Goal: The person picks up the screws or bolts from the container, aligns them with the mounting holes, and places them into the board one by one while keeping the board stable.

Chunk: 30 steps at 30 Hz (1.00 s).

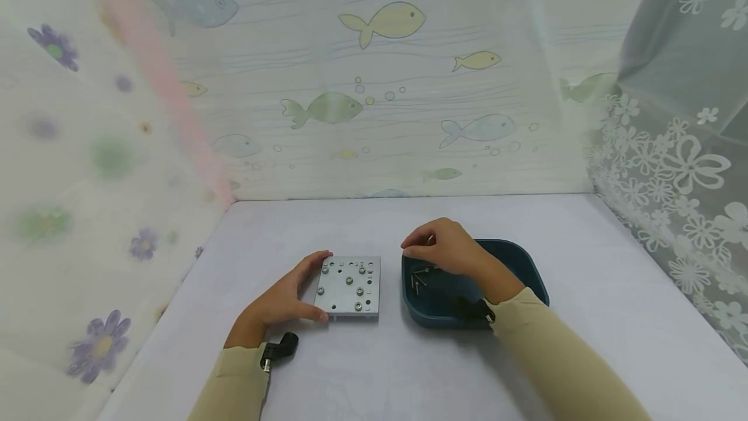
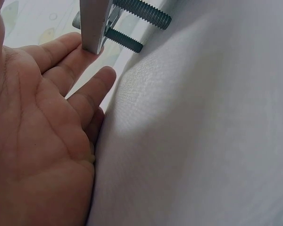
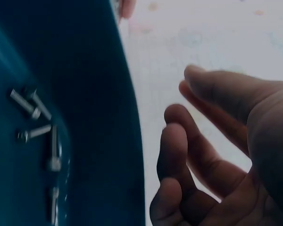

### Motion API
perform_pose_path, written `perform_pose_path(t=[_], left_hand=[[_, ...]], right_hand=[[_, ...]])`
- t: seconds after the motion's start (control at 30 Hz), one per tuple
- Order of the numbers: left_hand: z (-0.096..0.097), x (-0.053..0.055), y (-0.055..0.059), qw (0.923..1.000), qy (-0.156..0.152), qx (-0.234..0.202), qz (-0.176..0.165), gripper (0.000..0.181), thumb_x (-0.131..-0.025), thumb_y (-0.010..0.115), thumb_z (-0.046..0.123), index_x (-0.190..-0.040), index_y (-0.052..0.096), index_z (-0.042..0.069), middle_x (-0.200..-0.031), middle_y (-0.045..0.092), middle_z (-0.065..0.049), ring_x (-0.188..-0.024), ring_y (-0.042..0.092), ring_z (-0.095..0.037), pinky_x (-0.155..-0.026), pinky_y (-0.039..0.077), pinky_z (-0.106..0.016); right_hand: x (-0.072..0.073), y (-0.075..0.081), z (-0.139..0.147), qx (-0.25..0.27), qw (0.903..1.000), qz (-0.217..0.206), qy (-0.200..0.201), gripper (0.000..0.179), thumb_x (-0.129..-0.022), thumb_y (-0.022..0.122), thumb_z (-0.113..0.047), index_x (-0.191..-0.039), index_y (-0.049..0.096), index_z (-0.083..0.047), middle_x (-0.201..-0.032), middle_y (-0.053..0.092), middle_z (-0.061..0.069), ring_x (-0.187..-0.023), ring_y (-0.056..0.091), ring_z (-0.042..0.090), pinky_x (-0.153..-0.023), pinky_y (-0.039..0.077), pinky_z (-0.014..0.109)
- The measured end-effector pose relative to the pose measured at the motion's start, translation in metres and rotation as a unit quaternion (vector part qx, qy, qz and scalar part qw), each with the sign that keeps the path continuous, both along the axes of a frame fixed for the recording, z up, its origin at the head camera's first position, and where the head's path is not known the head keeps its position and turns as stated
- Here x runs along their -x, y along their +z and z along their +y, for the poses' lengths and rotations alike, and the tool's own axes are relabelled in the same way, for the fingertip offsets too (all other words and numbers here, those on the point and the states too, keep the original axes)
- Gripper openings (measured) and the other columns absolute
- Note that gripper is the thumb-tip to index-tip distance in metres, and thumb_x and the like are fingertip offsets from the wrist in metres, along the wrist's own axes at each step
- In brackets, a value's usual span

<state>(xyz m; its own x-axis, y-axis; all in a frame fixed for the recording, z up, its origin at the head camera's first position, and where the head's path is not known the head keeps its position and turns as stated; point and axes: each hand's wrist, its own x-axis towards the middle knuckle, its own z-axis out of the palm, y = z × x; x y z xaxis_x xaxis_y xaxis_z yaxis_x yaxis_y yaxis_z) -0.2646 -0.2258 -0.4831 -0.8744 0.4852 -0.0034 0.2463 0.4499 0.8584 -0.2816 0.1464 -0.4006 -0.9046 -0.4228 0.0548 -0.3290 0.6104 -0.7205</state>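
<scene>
On the white table my left hand (image 1: 287,294) grips the left side of a silver metal plate (image 1: 339,291), thumb at the near corner and fingertips at the far one. Several socket-head screws (image 1: 349,280) sit in the plate's holes. In the left wrist view, threaded screw shanks (image 2: 141,12) stick out from the plate's underside, and the fingers (image 2: 80,56) reach its edge. Over the far left rim of a dark blue bin (image 1: 435,321) is my right hand (image 1: 450,249). Its fingers bend loosely, thumb near the index finger, and no screw shows between them in the right wrist view.
Several loose screws (image 3: 37,106) lie on the bin's floor by its wall. The bin stands to the right of the plate. Fabric with printed fish (image 1: 386,21) hangs behind the table, and a lace curtain (image 1: 689,167) hangs on the right.
</scene>
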Motion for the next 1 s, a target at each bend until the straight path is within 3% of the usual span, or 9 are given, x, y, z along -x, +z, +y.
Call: perform_pose_path(t=[0.27,0.47,1.0], left_hand=[[0.000,0.000,0.000,1.0000,-0.001,-0.004,-0.003,0.124,-0.060,0.100,0.028,-0.162,0.029,0.029,-0.168,0.032,0.007,-0.159,0.021,-0.020,-0.128,0.008,-0.055],[0.000,0.000,-0.001,1.0000,-0.003,-0.009,-0.002,0.123,-0.061,0.100,0.029,-0.162,0.029,0.027,-0.167,0.033,0.006,-0.159,0.022,-0.021,-0.128,0.008,-0.056],[-0.001,0.002,-0.003,1.0000,-0.003,-0.009,0.001,0.122,-0.060,0.100,0.030,-0.161,0.030,0.031,-0.166,0.035,0.006,-0.158,0.025,-0.021,-0.127,0.009,-0.058]], right_hand=[[0.008,-0.008,0.018,-0.009,0.9989,-0.031,0.035,0.017,-0.097,0.074,-0.030,-0.111,0.081,-0.025,-0.111,0.077,-0.006,-0.094,0.069,0.013,-0.082,0.058,0.034],[0.012,-0.013,0.026,-0.026,0.9966,-0.063,0.048,0.025,-0.098,0.073,-0.027,-0.118,0.079,-0.014,-0.103,0.078,-0.001,-0.081,0.071,0.013,-0.078,0.058,0.033],[0.021,-0.027,0.030,-0.085,0.9885,-0.118,0.039,0.023,-0.095,0.074,-0.021,-0.115,0.079,-0.012,-0.088,0.077,-0.001,-0.066,0.071,0.017,-0.068,0.059,0.032]])
